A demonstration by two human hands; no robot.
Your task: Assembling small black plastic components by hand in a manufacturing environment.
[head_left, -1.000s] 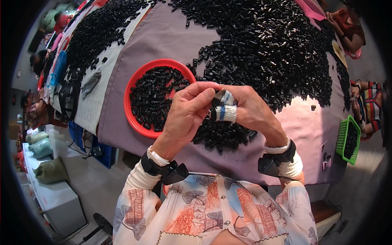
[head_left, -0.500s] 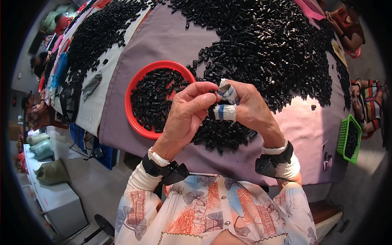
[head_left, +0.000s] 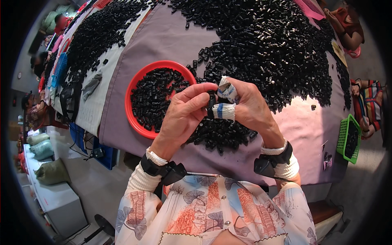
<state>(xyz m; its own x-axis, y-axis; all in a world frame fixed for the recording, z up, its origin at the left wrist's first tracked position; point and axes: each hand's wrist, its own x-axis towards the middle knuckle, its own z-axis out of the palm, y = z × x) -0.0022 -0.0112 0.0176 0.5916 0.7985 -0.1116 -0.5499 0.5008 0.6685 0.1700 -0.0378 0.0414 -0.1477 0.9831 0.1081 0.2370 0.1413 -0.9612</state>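
Between my hands is a small black cylindrical plastic part (head_left: 212, 98), roughly upright. The thumb and forefinger of my left hand (head_left: 181, 112) pinch its upper end. My right hand (head_left: 254, 105) is closed against its other side, with white wrapping on thumb and forefinger; its fingertips are partly hidden. Left of my hands stands a round red basin (head_left: 129, 107) holding many similar black parts. Below my hands lies a small pile of black parts (head_left: 222, 134), and a large heap of them (head_left: 265, 53) spreads beyond.
A mauve cloth (head_left: 134, 45) covers the table. At the right edge is a green basket (head_left: 343, 136) with black parts; a pink basket (head_left: 308, 8) is at the far right. Co-workers sit on both sides. A grey cloth (head_left: 92, 86) lies at the left.
More of the black part now shows between my fingers, and it stands more upright. My hands have barely shifted. At the right, a co-worker's hand has moved down.
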